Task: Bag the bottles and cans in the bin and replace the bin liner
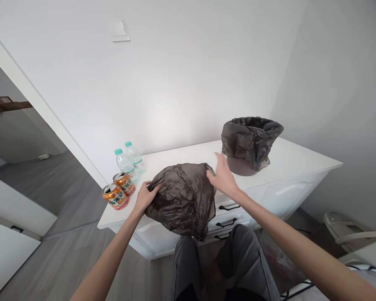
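A dark, crinkled plastic garbage bag [181, 200] spreads over the front edge of the white cabinet, just above my knees. My left hand [146, 197] grips its left side, the thumb on top and the other fingers partly hidden by the plastic. Beside the bag's right edge is my right hand [222, 177], fingers apart; whether its fingertips touch the plastic is hard to say. Behind that hand stands a round bin [240, 166] lined with another dark garbage bag [247, 140], which is folded down over its rim.
Two orange drink cans [115, 197] and two clear bottles [125, 163] with green caps stand at the cabinet's left end. White drawers with black handles [228, 207] face me. A wall rises behind the white cabinet top [307, 161]. A pale chair-like object [347, 228] is at right.
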A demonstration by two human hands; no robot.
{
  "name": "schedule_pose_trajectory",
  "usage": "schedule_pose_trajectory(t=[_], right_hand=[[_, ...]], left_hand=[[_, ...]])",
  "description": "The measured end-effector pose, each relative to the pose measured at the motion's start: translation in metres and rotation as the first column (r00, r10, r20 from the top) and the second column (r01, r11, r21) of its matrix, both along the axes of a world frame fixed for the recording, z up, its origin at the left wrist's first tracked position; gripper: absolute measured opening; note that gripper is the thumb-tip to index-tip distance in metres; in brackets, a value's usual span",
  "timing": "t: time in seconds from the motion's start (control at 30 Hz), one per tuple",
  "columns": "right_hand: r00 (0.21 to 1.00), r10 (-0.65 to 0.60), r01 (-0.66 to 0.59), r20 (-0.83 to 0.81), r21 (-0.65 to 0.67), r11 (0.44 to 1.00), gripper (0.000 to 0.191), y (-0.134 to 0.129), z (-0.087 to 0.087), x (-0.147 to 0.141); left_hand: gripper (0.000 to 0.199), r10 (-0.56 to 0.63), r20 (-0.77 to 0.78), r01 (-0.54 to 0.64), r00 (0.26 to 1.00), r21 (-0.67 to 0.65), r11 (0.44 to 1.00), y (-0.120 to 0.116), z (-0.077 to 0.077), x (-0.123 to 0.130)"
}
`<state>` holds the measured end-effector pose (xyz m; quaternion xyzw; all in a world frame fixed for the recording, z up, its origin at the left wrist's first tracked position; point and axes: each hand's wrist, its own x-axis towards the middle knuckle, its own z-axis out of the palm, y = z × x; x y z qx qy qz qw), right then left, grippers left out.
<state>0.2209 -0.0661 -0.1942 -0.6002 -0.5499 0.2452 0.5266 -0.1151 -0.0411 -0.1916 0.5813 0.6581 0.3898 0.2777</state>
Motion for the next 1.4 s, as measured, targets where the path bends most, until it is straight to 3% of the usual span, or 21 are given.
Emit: schedule_pose_trajectory(t=[0.07, 0.13, 0.2, 0.27, 0.37, 0.47, 0.6, 0.67, 0.73, 0.77, 0.8, 0.87, 0.97, 1.1, 1.2, 1.3, 1.4], right_hand=[[0.951, 0.109, -0.139, 0.288, 0.085, 0.987, 0.078, -0.017, -0.004, -0.023], [0.836, 0.260, -0.309, 0.484, 0.022, 0.951, 0.072, -0.032, -0.008, -0.049], [0.741, 0.368, -0.383, 0.562, -0.097, 0.919, 0.073, -0.038, -0.015, -0.072], [0.727, 0.408, -0.329, 0.553, -0.242, 0.913, 0.083, -0.036, -0.024, -0.090], [0.765, 0.382, -0.184, 0.519, -0.392, 0.901, 0.092, -0.020, -0.039, -0.100], [0.752, 0.371, -0.157, 0.545, -0.398, 0.904, 0.091, 0.002, -0.052, -0.091], [0.676, 0.438, -0.247, 0.593, -0.377, 0.893, 0.087, 0.025, -0.057, -0.072], [0.664, 0.436, -0.266, 0.607, -0.353, 0.897, 0.086, 0.028, -0.055, -0.070], [0.665, 0.409, -0.283, 0.625, -0.295, 0.912, 0.085, 0.023, -0.052, -0.073], [0.662, 0.401, -0.298, 0.634, -0.268, 0.916, 0.084, 0.018, -0.050, -0.076], [0.654, 0.403, -0.315, 0.640, -0.255, 0.914, 0.085, 0.013, -0.050, -0.079], [0.623, 0.449, -0.341, 0.641, -0.294, 0.893, 0.089, 0.003, -0.051, -0.081], [0.559, 0.537, -0.355, 0.632, -0.403, 0.844, 0.094, 0.001, -0.055, -0.072], [0.586, 0.484, -0.313, 0.650, -0.369, 0.875, 0.090, 0.007, -0.051, -0.061], [0.534, 0.473, -0.417, 0.700, -0.269, 0.868, 0.095, -0.008, -0.041, -0.068], [0.406, 0.446, -0.534, 0.798, -0.188, 0.824, 0.114, -0.038, -0.037, -0.072], [0.371, 0.319, -0.466, 0.872, -0.122, 0.876, 0.109, -0.060, -0.048, -0.056]], left_hand=[[0.060, 0.042, -0.035, -0.042, 0.998, 0.017, 0.999, 0.002, -0.006, 0.000], [0.059, 0.052, -0.051, -0.051, 0.997, 0.036, 0.998, 0.003, -0.013, 0.007], [0.056, 0.049, -0.058, -0.046, 0.997, 0.053, 0.998, 0.006, -0.021, 0.016], [0.052, 0.048, -0.066, -0.044, 0.997, 0.062, 0.997, 0.011, -0.029, 0.024], [0.053, 0.075, -0.090, -0.070, 0.993, 0.060, 0.996, 0.023, -0.037, 0.019], [0.058, 0.106, -0.142, -0.098, 0.984, 0.057, 0.993, 0.031, -0.037, 0.001], [0.068, 0.084, -0.221, -0.059, 0.972, 0.116, 0.992, 0.023, -0.023, -0.010], [0.067, 0.047, -0.286, 0.034, 0.957, 0.270, 0.962, 0.013, -0.015, -0.006], [0.055, -0.072, -0.413, 0.257, 0.908, 0.414, 0.873, 0.003, -0.009, -0.001], [0.048, -0.155, -0.499, 0.397, 0.853, 0.425, 0.814, 0.000, -0.009, 0.000], [0.044, -0.240, -0.584, 0.523, 0.776, 0.382, 0.762, -0.002, -0.010, 0.001], [0.048, -0.371, -0.704, 0.669, 0.606, 0.198, 0.716, 0.001, -0.019, -0.002], [0.064, -0.433, -0.774, 0.663, 0.462, -0.023, 0.748, 0.013, -0.039, -0.008], [0.067, -0.376, -0.789, 0.553, 0.486, -0.056, 0.831, 0.029, -0.060, -0.005], [0.068, -0.341, -0.778, 0.495, 0.528, -0.045, 0.868, 0.035, -0.066, 0.000], [0.070, -0.374, -0.747, 0.549, 0.550, -0.015, 0.836, 0.035, -0.065, -0.007], [0.067, -0.428, -0.738, 0.674, 0.521, 0.048, 0.737, 0.022, -0.058, -0.027]])
